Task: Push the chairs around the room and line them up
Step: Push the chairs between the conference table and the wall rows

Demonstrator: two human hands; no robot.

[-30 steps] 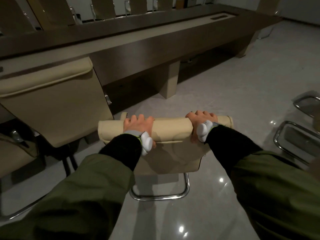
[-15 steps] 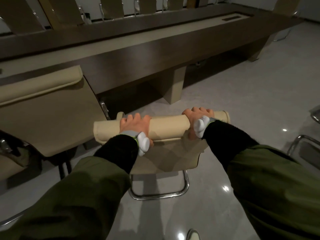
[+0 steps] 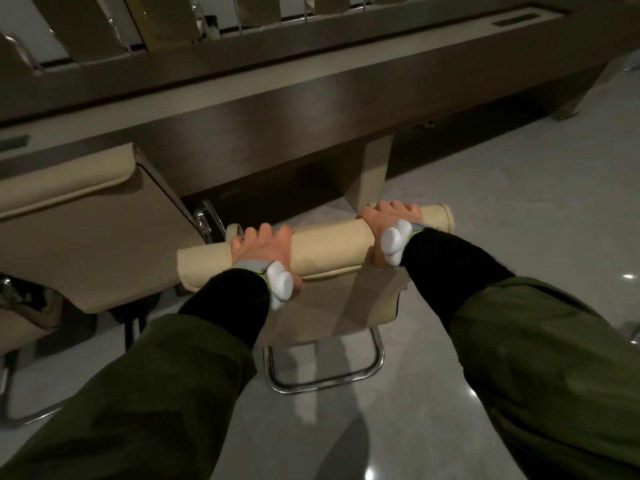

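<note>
The fingers (image 3: 263, 233) of the left hand (image 3: 261, 249) were curled over the padded top roll of a cream chair (image 3: 329, 244), grasping it near its left end. The right hand (image 3: 389, 225) grasped the same roll near its right end, its fingers wrapped over the far side and the thumb tucked under the near side. Each wrist carried a white device on a grey band: the left one (image 3: 281, 285) sat just below the roll, the right one (image 3: 393, 242) lay against it. Black cuffs gave way to olive green sleeves (image 3: 145, 393) that filled the lower corners of the view.

The held chair stood on a pale, glossy tiled floor (image 3: 502, 209), its backrest tilted away from the viewer. A chrome loop of its base frame (image 3: 325, 382) rested on the floor under the backrest. It stood close in front of a long dark brown worktop (image 3: 311, 98), facing it, near a pale support leg (image 3: 372, 174).

Just to its left was a second cream chair (image 3: 86, 220) of the same kind, larger in view, its backrest nearly touching the held chair's left end. Beyond the worktop, the backs of further chairs (image 3: 166, 19) stood in a row along its far side.
</note>
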